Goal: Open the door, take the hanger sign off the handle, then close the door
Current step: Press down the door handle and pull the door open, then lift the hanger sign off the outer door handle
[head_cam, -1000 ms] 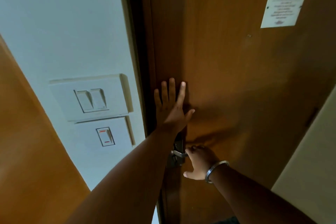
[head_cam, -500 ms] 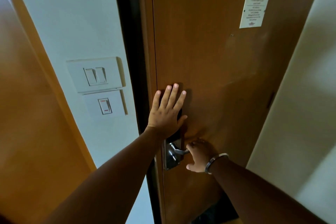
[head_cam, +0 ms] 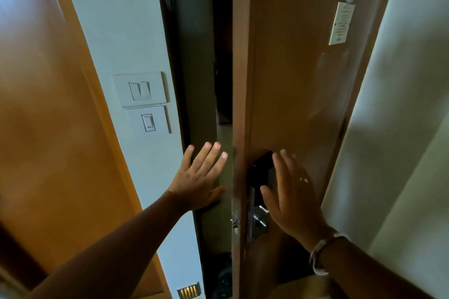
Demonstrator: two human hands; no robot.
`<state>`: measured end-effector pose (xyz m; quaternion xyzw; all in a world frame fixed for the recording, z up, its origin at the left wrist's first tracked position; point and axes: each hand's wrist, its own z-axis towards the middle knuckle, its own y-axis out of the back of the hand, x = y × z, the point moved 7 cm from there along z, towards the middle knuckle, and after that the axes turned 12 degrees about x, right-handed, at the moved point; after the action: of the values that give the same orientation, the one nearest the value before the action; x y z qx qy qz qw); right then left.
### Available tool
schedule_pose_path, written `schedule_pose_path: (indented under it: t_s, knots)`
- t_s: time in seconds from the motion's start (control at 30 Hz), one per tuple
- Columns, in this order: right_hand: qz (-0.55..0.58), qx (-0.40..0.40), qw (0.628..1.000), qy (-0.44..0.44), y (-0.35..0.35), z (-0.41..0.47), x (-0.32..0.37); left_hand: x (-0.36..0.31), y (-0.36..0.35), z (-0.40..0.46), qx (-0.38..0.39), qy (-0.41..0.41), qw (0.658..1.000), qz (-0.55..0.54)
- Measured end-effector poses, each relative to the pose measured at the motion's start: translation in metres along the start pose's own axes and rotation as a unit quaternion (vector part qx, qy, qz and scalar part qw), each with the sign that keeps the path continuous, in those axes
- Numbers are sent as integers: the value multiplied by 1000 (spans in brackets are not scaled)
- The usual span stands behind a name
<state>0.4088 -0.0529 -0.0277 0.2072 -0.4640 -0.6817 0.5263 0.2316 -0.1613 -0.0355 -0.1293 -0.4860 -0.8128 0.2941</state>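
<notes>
Indoors, wooden door (head_cam: 291,80) ajar, white wall (head_cam: 126,31), light switches (head_cam: 142,91)

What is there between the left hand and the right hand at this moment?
In the head view, the edge of the door with its latch plate lies between the left hand and the right hand; left of that edge is the dark opening.

Door ajar, with us between both its sides

We see the wooden door (head_cam: 291,80) right of the gap, wall switch plates (head_cam: 143,104) left; our left hand (head_cam: 199,182) before the frame, right hand (head_cam: 291,192) before the metal lever handle (head_cam: 258,221).
</notes>
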Motion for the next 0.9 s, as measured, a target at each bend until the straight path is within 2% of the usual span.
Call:
schedule_pose_path:
  t_s: [0.13,0.3,0.37,0.47,0.57,0.7,0.83,0.9]
  knots:
    - [-50,-70,996,15,58,-4,30,-17,-19,-5,83,-8,995,-51]
    - [-172,-128,977,1,105,-4,55,-60,-33,32,110,-114,983,-92]
    - [-242,-152,958,-10,117,-8,57,-79,-38,50,103,-156,977,-102]
    - [-379,-168,910,17,130,-8,65,-113,-46,75,74,-230,961,-135]
    - [-455,-125,882,2,141,4,68,-147,-48,89,23,-318,938,-134]
    - [-528,2,847,-67,142,27,57,-188,-49,102,-6,-407,900,-155]
    - [-589,131,782,-156,141,35,25,-225,-44,110,-17,-472,853,-221]
    - [-601,186,752,-195,142,33,4,-249,-41,106,-9,-528,814,-242]
